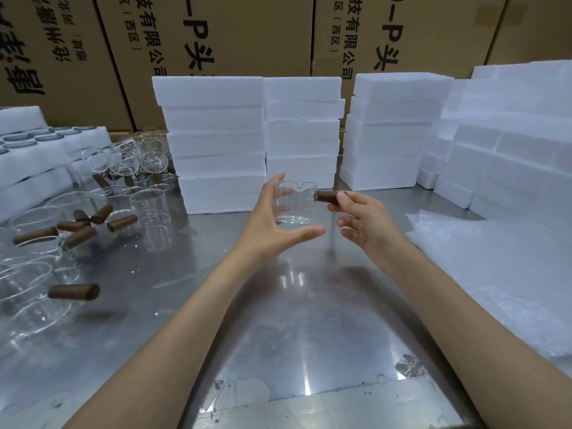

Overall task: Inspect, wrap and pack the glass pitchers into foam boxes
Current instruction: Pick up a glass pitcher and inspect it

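The step in hand looked like inspection. One glass pitcher was held up above the middle of the desk, clear of its surface. The right hand pinched the pitcher's brown wooden handle between thumb and fingertips, the lower fingers loosely curled. The left hand was spread wide, fingers straight, cupped around the left and under side of the glass; whether its fingers actually touched the glass could not be told, as the body is transparent.

By my judgement the pitcher had not yet been wrapped, so the next move would call for carrying it right to the sheets of bubble wrap lying on the right part of the desk, setting it down gently and rolling the sheet around it, minding the handle that sticks out.

On the left stood and lay many more unwrapped pitchers, crowded, their handles pointing every way; some sat at the far left beside a foam tray with round holes. Stacks of closed foam boxes lined the far side, with more piled at the right, and printed cardboard cartons rose behind them. No open box showed near the hands, so one would have to be fetched from a stack before packing.
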Demonstrator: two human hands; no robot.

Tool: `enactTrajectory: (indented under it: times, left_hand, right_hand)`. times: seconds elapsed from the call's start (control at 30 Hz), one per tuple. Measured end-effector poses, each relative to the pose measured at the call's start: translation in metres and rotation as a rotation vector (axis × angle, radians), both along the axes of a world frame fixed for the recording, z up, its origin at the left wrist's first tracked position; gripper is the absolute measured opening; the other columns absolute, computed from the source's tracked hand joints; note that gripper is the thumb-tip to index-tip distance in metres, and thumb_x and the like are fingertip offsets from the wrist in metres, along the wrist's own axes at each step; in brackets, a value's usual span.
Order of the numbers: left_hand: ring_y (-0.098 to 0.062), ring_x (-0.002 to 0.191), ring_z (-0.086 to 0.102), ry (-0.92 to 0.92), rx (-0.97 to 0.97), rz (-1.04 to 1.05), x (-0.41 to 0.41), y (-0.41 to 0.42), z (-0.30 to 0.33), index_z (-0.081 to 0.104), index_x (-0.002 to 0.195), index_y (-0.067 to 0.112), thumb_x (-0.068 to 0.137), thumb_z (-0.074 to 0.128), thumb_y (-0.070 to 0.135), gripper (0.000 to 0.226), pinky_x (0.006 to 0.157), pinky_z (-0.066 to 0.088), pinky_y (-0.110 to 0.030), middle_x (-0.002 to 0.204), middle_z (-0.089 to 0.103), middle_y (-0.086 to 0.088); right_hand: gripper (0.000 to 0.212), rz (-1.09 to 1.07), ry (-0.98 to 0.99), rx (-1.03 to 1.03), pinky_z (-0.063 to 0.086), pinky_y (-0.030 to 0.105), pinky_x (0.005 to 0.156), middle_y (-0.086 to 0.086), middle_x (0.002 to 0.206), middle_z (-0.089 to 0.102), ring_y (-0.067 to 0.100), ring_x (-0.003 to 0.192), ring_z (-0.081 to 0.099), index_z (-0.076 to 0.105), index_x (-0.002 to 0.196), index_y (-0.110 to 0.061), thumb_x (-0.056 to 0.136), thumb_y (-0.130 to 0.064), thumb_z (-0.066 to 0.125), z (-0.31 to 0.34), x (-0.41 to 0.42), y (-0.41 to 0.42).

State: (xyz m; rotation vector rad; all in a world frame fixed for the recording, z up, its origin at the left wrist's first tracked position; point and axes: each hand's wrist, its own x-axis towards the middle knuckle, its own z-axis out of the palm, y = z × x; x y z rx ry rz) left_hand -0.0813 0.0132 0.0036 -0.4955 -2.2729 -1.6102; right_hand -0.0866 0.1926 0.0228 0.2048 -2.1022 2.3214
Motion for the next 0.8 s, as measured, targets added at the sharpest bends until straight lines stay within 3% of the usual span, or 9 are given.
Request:
enactTrajectory:
  times: [0.1, 0.23, 0.37, 0.5, 0.63, 0.73, 0.8]
  left_hand:
    - [-0.003, 0.115, 0.047, 0.09, -0.088, 0.068, -0.001, -0.003, -0.002, 0.023, 0.146, 0.033, 0.063, 0.087, 0.036, 0.105, 0.087, 0.037, -0.006, 0.132, 0.039, 0.018]
    - [-0.002, 0.11, 0.052, 0.31, -0.222, 0.253, 0.0, -0.006, 0.001, 0.046, 0.134, 0.027, 0.064, 0.087, 0.037, 0.081, 0.085, 0.034, 0.0, 0.126, 0.047, 0.021]
    - [-0.008, 0.111, 0.055, 0.396, -0.246, 0.327, 0.002, -0.002, 0.001, 0.053, 0.125, 0.023, 0.063, 0.087, 0.039, 0.072, 0.09, 0.042, -0.021, 0.121, 0.054, 0.015]
    - [-0.008, 0.101, 0.056, 0.419, -0.253, 0.373, 0.003, -0.002, 0.001, 0.056, 0.12, 0.023, 0.062, 0.086, 0.045, 0.068, 0.083, 0.045, -0.022, 0.116, 0.056, 0.011]
    - [-0.011, 0.098, 0.055, 0.438, -0.26, 0.451, 0.006, 0.0, 0.002, 0.058, 0.118, 0.027, 0.063, 0.085, 0.044, 0.064, 0.08, 0.047, -0.025, 0.113, 0.053, 0.009]
    - [-0.014, 0.099, 0.053, 0.47, -0.305, 0.475, 0.009, 0.003, 0.003, 0.059, 0.12, 0.027, 0.067, 0.082, 0.04, 0.059, 0.08, 0.05, -0.036, 0.111, 0.051, 0.003]
    - [-0.019, 0.096, 0.052, 0.509, -0.353, 0.474, 0.01, 0.006, 0.003, 0.06, 0.121, 0.023, 0.07, 0.08, 0.039, 0.057, 0.082, 0.05, -0.043, 0.109, 0.051, -0.002]
  right_hand:
    - [0.017, -0.02, -0.003, -0.016, 0.044, 0.013, 0.051, -0.008, 0.082, 0.067, 0.001, 0.051, 0.053, 0.066, 0.105, -0.017, 0.095, -0.025, 0.055, 0.001, 0.0, 0.002]
    - [0.02, -0.023, -0.023, -0.034, 0.045, 0.014, 0.051, -0.007, 0.084, 0.067, 0.001, 0.052, 0.053, 0.066, 0.108, -0.017, 0.094, -0.026, 0.056, 0.001, 0.0, 0.001]
    - [0.024, 0.008, -0.071, -0.07, 0.051, 0.018, 0.063, -0.009, 0.095, 0.07, 0.006, 0.074, 0.062, 0.065, 0.109, -0.021, 0.093, -0.035, 0.055, 0.001, 0.001, -0.001]
    - [0.055, 0.02, -0.09, -0.036, 0.054, 0.026, 0.074, -0.004, 0.114, 0.066, 0.013, 0.099, 0.064, 0.051, 0.132, -0.018, 0.086, -0.047, 0.059, -0.001, 0.002, -0.007]
    - [0.102, 0.063, -0.06, 0.019, 0.054, 0.028, 0.078, -0.007, 0.111, 0.064, 0.009, 0.099, 0.065, 0.021, 0.145, -0.025, 0.061, -0.059, 0.068, -0.009, 0.005, -0.016]
    - [0.11, 0.119, 0.015, 0.073, 0.054, 0.024, 0.077, -0.014, 0.106, 0.065, 0.001, 0.097, 0.065, 0.01, 0.14, -0.039, 0.057, -0.06, 0.079, -0.018, 0.004, -0.023]
    - [0.1, 0.134, 0.054, 0.072, 0.052, 0.026, 0.079, -0.016, 0.103, 0.068, 0.0, 0.101, 0.064, 0.015, 0.134, -0.039, 0.059, -0.053, 0.08, -0.021, 0.001, -0.024]
